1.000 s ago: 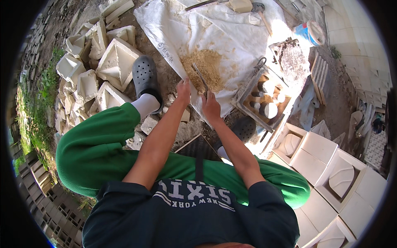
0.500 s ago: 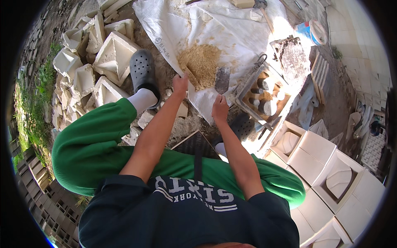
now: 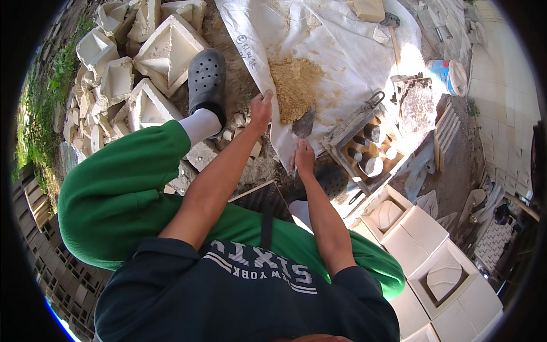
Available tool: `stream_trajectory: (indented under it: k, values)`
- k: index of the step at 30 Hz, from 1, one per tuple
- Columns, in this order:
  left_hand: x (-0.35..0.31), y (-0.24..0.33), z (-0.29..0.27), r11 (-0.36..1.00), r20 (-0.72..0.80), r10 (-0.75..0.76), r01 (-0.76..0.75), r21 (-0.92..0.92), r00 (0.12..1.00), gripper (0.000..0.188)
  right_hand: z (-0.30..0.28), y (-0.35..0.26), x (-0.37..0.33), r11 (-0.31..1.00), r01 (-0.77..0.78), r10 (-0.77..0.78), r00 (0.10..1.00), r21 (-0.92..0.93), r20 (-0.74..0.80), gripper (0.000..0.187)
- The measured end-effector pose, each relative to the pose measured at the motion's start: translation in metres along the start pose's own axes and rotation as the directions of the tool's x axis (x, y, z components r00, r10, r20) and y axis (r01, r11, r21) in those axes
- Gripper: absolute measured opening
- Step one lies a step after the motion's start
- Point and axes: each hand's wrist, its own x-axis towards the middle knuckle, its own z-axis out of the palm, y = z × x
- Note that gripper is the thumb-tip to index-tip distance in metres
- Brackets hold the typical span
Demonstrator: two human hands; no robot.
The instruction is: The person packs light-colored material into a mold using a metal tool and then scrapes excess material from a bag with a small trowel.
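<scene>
A pile of tan, sandy mix (image 3: 296,85) lies on a white woven sheet (image 3: 342,62) in front of me. My left hand (image 3: 261,112) is closed on the sheet's left edge, beside the pile. In my right hand (image 3: 304,157) is a trowel, gripped by its handle. The grey trowel blade (image 3: 303,123) points away from me, its tip at the near edge of the mix. Just right of the trowel stands a metal mould frame (image 3: 342,149) with several dark, round cores (image 3: 371,164) inside.
White cast blocks (image 3: 171,54) are heaped at the left, near my clog-clad foot (image 3: 207,77). Square pale blocks (image 3: 419,231) line the lower right. A white-and-blue bucket (image 3: 447,77), wooden slats (image 3: 444,134) and a long-handled tool (image 3: 394,43) lie farther right.
The trowel blade has gone from lying beside the mix to meeting its near edge. My left hand stays on the sheet's edge. The whole view has shifted slightly.
</scene>
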Motion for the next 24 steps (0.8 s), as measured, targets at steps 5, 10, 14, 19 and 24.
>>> stream_trajectory:
  k: [5, 10, 14, 19, 24]
  values:
    - [0.008, -0.010, -0.006, 0.999, -0.036, 0.040, -0.040, 0.018, 0.999, 0.033, 0.005, -0.029, 0.013, 0.993, 0.097, -0.090, 0.991, -0.068, 0.104, 0.033]
    - [-0.013, 0.008, 0.012, 0.983, -0.031, 0.018, -0.012, 0.181, 0.999, 0.037, 0.022, -0.059, 0.049, 0.998, 0.064, -0.064, 0.996, 0.011, 0.063, 0.033]
    - [-0.005, 0.004, 0.007, 0.987, -0.012, 0.056, -0.054, 0.150, 0.998, 0.037, 0.034, -0.065, 0.063, 0.993, 0.066, -0.074, 0.994, 0.093, 0.085, 0.033]
    - [0.010, -0.004, -0.006, 0.985, 0.001, 0.025, -0.025, 0.168, 1.000, 0.036, 0.020, -0.055, 0.046, 0.986, 0.156, -0.158, 0.987, 0.051, 0.033, 0.032]
    - [0.015, -0.005, -0.006, 0.997, -0.038, -0.057, 0.059, 0.057, 0.998, 0.039, 0.009, -0.077, 0.026, 0.751, 0.461, -0.588, 0.793, -0.473, -0.160, 0.030]
